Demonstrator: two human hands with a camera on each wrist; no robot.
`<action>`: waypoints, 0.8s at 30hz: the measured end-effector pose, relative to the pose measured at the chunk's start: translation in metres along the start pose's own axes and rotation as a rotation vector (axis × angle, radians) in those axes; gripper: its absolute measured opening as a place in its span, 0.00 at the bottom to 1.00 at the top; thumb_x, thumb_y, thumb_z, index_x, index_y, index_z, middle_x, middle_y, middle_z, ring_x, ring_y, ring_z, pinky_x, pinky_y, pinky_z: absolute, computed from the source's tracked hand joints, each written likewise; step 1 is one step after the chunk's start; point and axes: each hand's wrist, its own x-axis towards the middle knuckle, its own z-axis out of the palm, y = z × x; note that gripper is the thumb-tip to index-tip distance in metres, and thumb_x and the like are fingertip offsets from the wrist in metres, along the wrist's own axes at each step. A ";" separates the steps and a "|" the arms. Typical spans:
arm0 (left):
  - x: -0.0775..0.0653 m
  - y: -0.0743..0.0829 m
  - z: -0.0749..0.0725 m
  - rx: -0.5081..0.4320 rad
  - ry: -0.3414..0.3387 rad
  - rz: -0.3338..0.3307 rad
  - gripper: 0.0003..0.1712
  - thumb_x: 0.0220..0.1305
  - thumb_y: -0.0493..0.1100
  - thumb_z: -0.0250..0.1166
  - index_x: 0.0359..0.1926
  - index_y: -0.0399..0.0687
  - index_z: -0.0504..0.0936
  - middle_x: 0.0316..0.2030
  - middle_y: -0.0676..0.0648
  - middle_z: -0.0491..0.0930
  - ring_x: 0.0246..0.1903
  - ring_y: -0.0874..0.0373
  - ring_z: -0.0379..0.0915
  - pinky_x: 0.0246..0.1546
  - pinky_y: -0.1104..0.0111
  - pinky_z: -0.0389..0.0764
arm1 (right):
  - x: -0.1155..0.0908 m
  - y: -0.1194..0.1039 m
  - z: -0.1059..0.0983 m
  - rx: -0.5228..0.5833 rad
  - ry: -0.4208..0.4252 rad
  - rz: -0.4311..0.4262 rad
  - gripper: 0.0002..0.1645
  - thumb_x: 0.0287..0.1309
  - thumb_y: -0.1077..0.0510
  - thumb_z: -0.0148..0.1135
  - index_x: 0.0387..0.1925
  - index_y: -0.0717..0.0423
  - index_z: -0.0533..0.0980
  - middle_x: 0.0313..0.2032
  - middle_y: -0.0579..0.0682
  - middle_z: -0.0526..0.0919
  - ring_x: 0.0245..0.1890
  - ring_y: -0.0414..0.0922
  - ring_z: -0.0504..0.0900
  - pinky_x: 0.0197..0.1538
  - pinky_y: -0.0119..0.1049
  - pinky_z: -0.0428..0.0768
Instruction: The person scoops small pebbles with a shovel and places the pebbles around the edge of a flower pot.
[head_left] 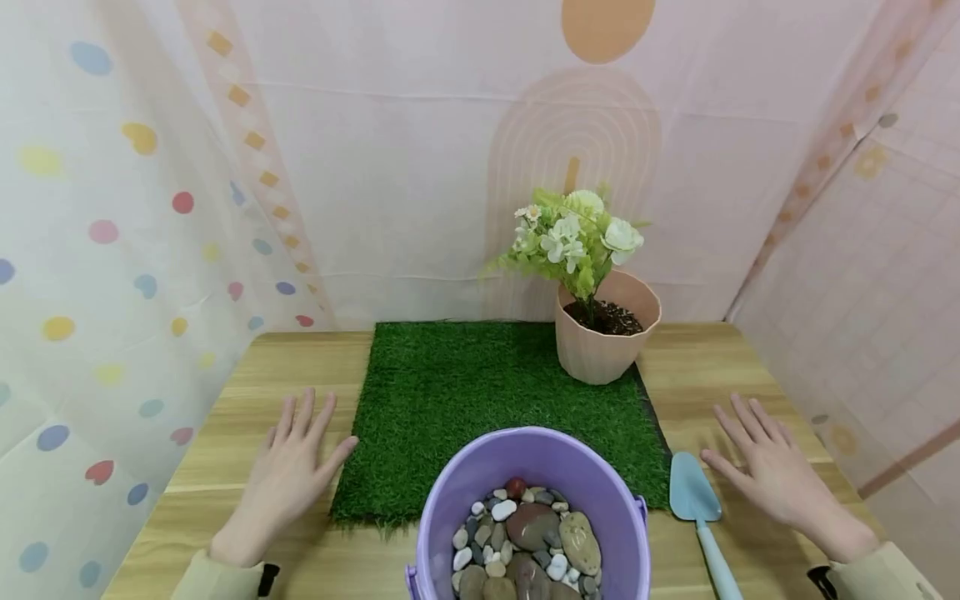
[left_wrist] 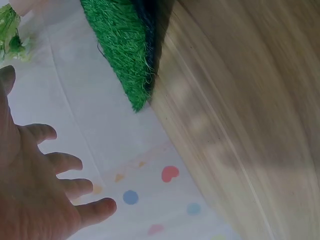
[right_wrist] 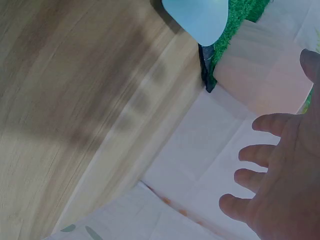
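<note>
My left hand (head_left: 288, 467) is held palm down over the left part of the table, fingers spread, with nothing in it. On the other side my right hand (head_left: 776, 475) is likewise spread and holds nothing. Nearest to it lies a light blue trowel (head_left: 694, 490), its handle pointing toward me. Between the hands, at the front, stands a purple bucket (head_left: 531, 442) with pebbles and larger stones (head_left: 532, 527) inside. Behind it a green artificial turf mat (head_left: 457, 392) lies on the table. In both wrist views the fingers reach out straight above the wood.
A pink pot (head_left: 600, 354) with soil and white flowers (head_left: 573, 237) stands at the mat's back right corner. The wooden table (head_left: 300, 367) is bordered by patterned cloth (head_left: 405, 192) at the back and both sides.
</note>
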 end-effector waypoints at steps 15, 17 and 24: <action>0.011 0.017 -0.009 -0.205 -0.003 0.006 0.45 0.82 0.65 0.48 0.86 0.55 0.43 0.85 0.34 0.40 0.83 0.28 0.39 0.76 0.26 0.48 | 0.013 -0.017 -0.009 0.021 0.025 -0.039 0.48 0.76 0.35 0.53 0.80 0.65 0.59 0.81 0.73 0.48 0.82 0.74 0.46 0.76 0.78 0.50; 0.012 0.019 -0.010 -0.224 0.005 0.003 0.44 0.82 0.64 0.49 0.86 0.57 0.44 0.85 0.35 0.42 0.82 0.28 0.41 0.75 0.26 0.50 | 0.016 -0.018 -0.010 0.026 0.023 -0.044 0.48 0.77 0.35 0.53 0.80 0.64 0.59 0.82 0.72 0.49 0.81 0.74 0.47 0.76 0.78 0.51; 0.018 0.027 -0.009 -0.293 0.038 0.038 0.42 0.83 0.63 0.49 0.86 0.55 0.47 0.85 0.37 0.47 0.81 0.28 0.49 0.76 0.30 0.54 | 0.023 -0.025 -0.015 0.052 0.005 -0.048 0.48 0.77 0.36 0.54 0.80 0.66 0.58 0.81 0.74 0.49 0.81 0.75 0.47 0.77 0.76 0.51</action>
